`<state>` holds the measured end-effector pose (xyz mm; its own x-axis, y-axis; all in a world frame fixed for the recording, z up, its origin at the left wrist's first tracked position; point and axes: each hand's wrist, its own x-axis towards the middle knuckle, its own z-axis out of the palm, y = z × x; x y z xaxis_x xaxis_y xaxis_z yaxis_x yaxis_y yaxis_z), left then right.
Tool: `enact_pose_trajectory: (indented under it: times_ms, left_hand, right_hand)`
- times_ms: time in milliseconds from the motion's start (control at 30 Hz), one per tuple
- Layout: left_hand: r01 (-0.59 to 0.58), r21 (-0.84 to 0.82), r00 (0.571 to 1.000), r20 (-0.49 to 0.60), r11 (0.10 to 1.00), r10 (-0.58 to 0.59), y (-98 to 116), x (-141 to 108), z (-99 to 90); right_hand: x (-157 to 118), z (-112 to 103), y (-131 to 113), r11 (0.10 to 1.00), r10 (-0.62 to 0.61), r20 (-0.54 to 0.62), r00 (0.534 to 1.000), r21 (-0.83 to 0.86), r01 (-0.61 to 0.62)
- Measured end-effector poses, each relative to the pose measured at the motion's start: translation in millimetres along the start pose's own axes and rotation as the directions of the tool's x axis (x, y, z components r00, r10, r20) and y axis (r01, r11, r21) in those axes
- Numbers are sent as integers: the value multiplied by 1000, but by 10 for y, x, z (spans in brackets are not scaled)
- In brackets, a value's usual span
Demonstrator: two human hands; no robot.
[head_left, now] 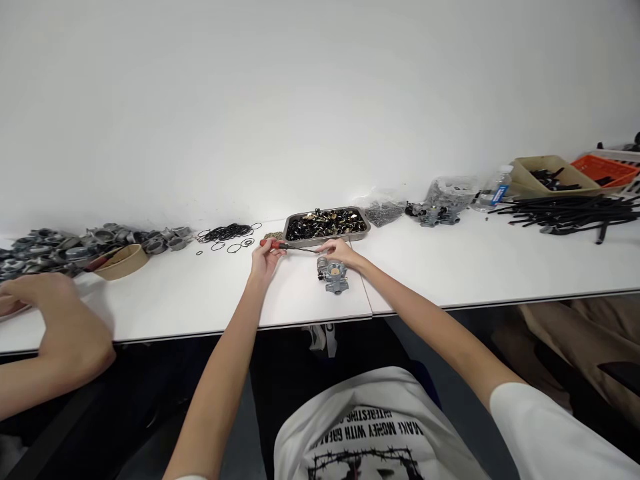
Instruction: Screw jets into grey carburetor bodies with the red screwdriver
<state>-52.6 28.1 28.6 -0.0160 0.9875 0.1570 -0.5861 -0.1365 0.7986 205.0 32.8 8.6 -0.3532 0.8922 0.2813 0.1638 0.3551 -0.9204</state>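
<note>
My left hand (267, 259) is closed around the red handle of a screwdriver (274, 245), whose thin dark shaft points right. At the tip of that shaft, the fingers of my right hand (340, 251) are pinched together; whatever small part they may hold is too small to make out. Just below my right hand a grey metal carburetor (334, 275) rests on the white table. Right behind both hands lies a metal tray (327, 239) heaped with small black and brass-coloured parts.
Black rubber rings (227, 232) and small brass bits (273, 235) lie left of the tray. Grey metal castings (105, 237) and a tan ring-shaped container (123, 261) sit farther left, near a co-worker's arm (65, 333). Rightward are bagged screws (384, 213), a bottle (495, 189), black tubes (565, 212) and bins (523, 175).
</note>
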Motion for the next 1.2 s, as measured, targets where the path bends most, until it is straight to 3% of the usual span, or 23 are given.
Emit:
enact_pose_trajectory:
  times_ms: [333,667,867,1200]
  left_hand:
    - [-4,-5,1000,13,1000,4,-10,5,-17]
    - [-10,0,1000,9,1000,10,-19,2,-10]
    - [-62,54,996,70,997,58,-11,-26,21]
    - [-58,115,986,163,992,38,25,-102,85]
  right_hand:
    - [-70,13,-40,997,62,-25,998,42,-61]
    - [-71,-5,-19,998,34,-24,999,55,-33]
    - [-61,-2,0,999,25,-57,998,-33,-27]
    - [-43,-20,48,996,23,-81,996,-82,-30]
